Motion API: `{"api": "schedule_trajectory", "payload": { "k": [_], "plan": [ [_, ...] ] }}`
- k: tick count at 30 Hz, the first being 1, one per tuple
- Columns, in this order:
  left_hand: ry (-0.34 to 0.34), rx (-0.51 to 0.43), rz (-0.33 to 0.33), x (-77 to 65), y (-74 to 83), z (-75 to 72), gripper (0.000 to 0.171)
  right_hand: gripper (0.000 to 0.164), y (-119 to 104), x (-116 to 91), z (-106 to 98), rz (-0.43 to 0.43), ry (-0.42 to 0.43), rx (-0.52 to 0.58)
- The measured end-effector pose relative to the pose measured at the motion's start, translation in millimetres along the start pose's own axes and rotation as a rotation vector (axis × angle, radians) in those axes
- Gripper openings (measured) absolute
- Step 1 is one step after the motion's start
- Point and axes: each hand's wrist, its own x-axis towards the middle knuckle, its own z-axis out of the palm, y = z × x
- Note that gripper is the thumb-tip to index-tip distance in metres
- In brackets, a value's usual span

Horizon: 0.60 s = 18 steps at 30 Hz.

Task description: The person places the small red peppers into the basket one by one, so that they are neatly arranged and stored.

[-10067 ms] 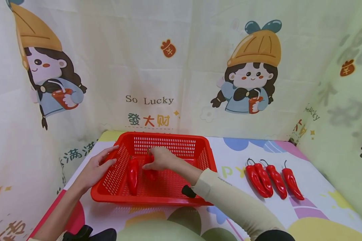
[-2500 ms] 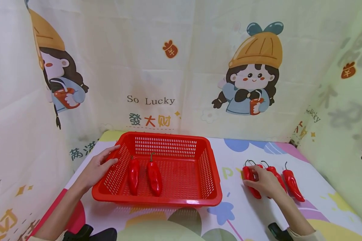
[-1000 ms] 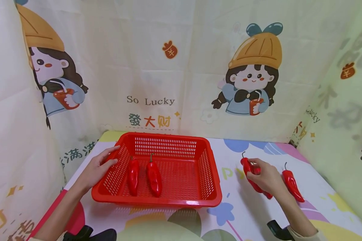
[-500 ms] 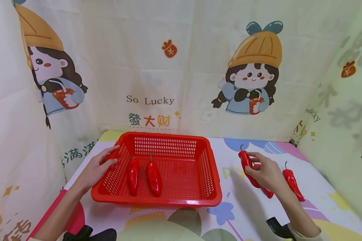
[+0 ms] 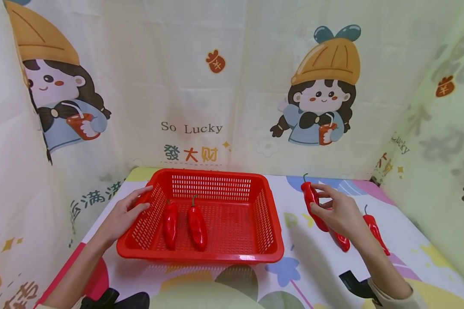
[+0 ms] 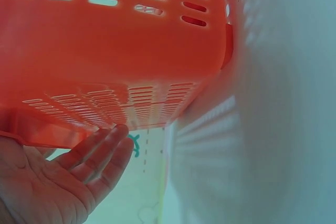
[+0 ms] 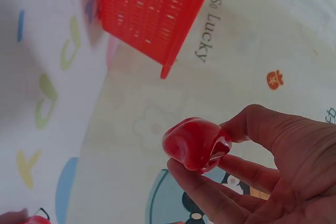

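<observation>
My right hand (image 5: 344, 216) pinches a red chili pepper (image 5: 312, 201) between thumb and fingers, raised above the table with its green stem up. In the right wrist view this held pepper (image 7: 191, 142) shows end-on. Below the hand lies another red pepper (image 5: 341, 241), partly covered by the hand, and one more pepper (image 5: 375, 231) lies to its right. My left hand (image 5: 124, 216) rests against the left side of a red plastic basket (image 5: 201, 257), its straight fingers (image 6: 113, 169) touching the outer wall. Two red peppers (image 5: 171, 225) (image 5: 197, 227) lie side by side in the basket.
The basket stands on a table with a colourful printed cover (image 5: 294, 257). A cloth with cartoon figures hangs behind it (image 5: 247, 86) and on both sides. The basket's right wall (image 5: 268, 223) stands between the held pepper and the basket floor.
Earlier, my right hand let go of the second pepper in the basket and went right. It has since gripped a pepper from the row and lifted it up and slightly left. My left hand stays put.
</observation>
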Motion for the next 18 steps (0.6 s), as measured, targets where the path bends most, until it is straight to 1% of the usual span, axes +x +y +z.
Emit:
{"api": "schedule_trajectory", "payload": {
  "k": [7, 14, 18],
  "plan": [
    [-0.008, -0.006, 0.0, 0.6, -0.2, 2.8, 0.065, 0.066, -10, 2, -2, 0.003, -0.008, 0.02],
    [0.004, 0.01, -0.001, 0.9, -0.2, 0.0, 0.064, 0.068, -18, 4, 0, -0.015, 0.013, 0.044],
    [-0.001, 0.003, -0.007, 1.1, -0.6, 0.0, 0.063, 0.067, -23, 4, 1, -0.025, 0.02, 0.047]
  ]
}}
